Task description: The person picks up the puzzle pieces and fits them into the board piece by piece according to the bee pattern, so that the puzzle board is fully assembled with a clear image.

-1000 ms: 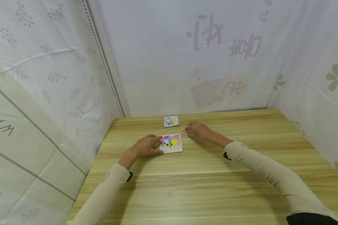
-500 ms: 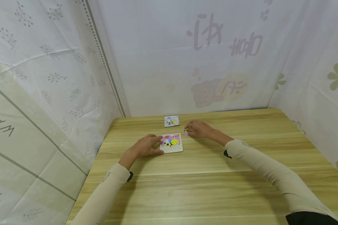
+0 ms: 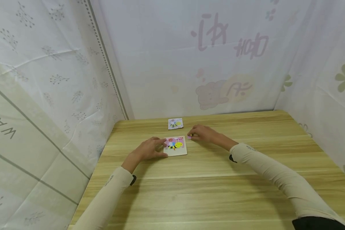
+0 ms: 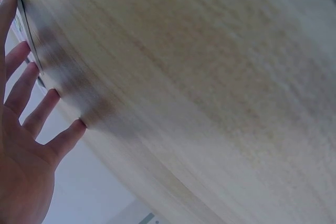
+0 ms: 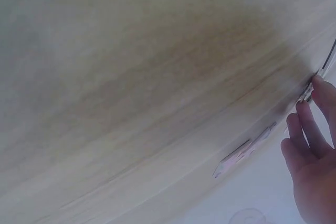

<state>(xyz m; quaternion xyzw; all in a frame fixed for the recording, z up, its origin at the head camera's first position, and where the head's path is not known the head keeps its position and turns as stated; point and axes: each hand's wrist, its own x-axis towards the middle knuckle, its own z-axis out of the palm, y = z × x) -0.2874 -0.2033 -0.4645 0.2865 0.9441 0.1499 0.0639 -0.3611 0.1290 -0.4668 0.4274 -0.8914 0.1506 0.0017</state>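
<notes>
A pale square jigsaw board point(image 3: 175, 153) with a yellow-and-black bee picture on pink lies on the table. My left hand point(image 3: 151, 149) rests at its left side, thumb at the lower left corner and fingertips at the upper left edge. In the left wrist view, the fingers of that hand point(image 4: 31, 124) are spread and fairly straight. Just right of the board, my right hand point(image 3: 202, 133) pinches a small pink puzzle piece point(image 3: 189, 137) between thumb and fingertips. The fingers cover part of the piece. In the right wrist view, the right hand point(image 5: 315, 135) reaches in from the right edge.
Behind the board lies a small picture card point(image 3: 175, 123) with a similar bee on it. The wood-grain table point(image 3: 189, 195) ends at a white printed curtain point(image 3: 161, 64) at the back. More patterned cloth hangs at the left and right.
The piece in my right hand has turned, its yellow-black side no longer showing, and now sits slightly lower, near the board's upper right corner. My left hand and the board have hardly moved.
</notes>
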